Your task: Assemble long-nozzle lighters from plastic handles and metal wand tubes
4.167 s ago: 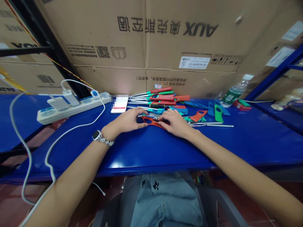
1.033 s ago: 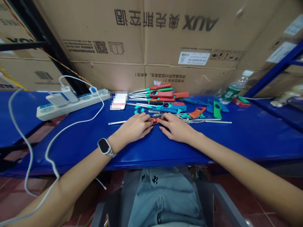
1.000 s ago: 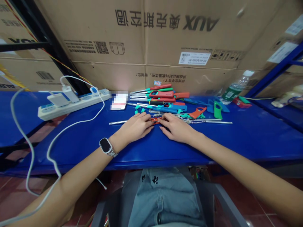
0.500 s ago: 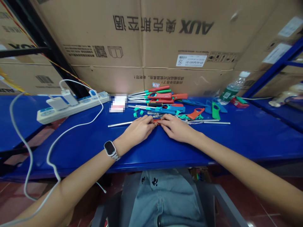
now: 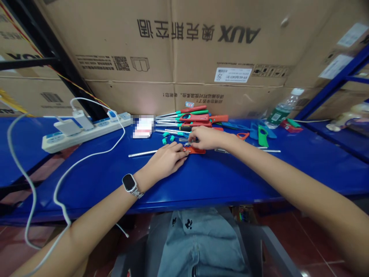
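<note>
My left hand (image 5: 172, 156), with a watch (image 5: 129, 182) on the wrist, is closed on an orange lighter handle (image 5: 197, 151) lying on the blue table. A long metal tube (image 5: 142, 153) sticks out to the left from under that hand. My right hand (image 5: 203, 137) is just behind the handle, its fingertips pinched together among small clear and metallic parts (image 5: 183, 139). What sits between those fingertips is too small to make out. Several teal caps (image 5: 165, 141) lie left of the fingers. Behind the right hand is a pile of long-necked lighters (image 5: 196, 117), partly covered by it.
At left, a white power strip (image 5: 72, 135) holds plugs, with a white cable (image 5: 86, 156) looping over the table. Green and blue handle pieces (image 5: 262, 136) lie at right beside a plastic bottle (image 5: 284, 109). A large cardboard box (image 5: 178, 57) stands along the back.
My right hand has lifted off the orange handle and shifted slightly back and left to the small parts. The left hand stays on the handle, which now shows more.
</note>
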`<move>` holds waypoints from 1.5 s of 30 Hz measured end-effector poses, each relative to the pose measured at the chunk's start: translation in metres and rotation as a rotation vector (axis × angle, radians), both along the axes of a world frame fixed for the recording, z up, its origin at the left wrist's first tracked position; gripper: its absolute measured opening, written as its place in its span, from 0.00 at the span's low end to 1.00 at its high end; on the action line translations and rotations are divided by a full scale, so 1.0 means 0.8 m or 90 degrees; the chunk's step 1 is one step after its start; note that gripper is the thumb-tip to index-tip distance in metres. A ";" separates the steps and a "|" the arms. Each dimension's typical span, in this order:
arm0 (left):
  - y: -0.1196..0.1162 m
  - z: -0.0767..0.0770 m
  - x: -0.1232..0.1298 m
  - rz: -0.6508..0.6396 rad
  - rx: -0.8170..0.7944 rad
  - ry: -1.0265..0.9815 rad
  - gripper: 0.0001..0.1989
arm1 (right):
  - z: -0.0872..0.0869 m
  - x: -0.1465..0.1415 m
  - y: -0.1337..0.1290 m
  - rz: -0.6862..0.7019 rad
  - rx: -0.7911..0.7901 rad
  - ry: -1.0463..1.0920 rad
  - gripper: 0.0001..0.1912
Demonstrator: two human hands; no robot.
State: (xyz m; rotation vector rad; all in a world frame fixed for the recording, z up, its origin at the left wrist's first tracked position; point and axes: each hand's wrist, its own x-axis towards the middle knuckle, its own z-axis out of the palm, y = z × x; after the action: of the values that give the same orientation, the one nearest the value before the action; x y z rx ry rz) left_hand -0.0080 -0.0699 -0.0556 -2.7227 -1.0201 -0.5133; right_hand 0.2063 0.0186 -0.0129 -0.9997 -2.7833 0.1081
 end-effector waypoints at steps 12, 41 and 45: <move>-0.001 0.003 -0.002 -0.002 -0.044 -0.029 0.16 | 0.011 0.015 -0.034 -0.012 -0.021 0.013 0.03; -0.003 0.006 0.000 -0.023 0.000 0.023 0.17 | -0.049 0.045 -0.104 -0.035 0.101 0.015 0.25; -0.004 0.005 0.003 -0.016 0.031 0.048 0.17 | -0.045 0.050 -0.109 -0.041 0.061 0.005 0.30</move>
State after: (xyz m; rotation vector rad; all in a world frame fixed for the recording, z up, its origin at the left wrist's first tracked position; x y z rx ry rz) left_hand -0.0053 -0.0730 -0.0515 -2.6930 -0.9427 -0.4300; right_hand 0.2467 -0.0685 -0.0492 -1.0618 -2.7163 -0.0302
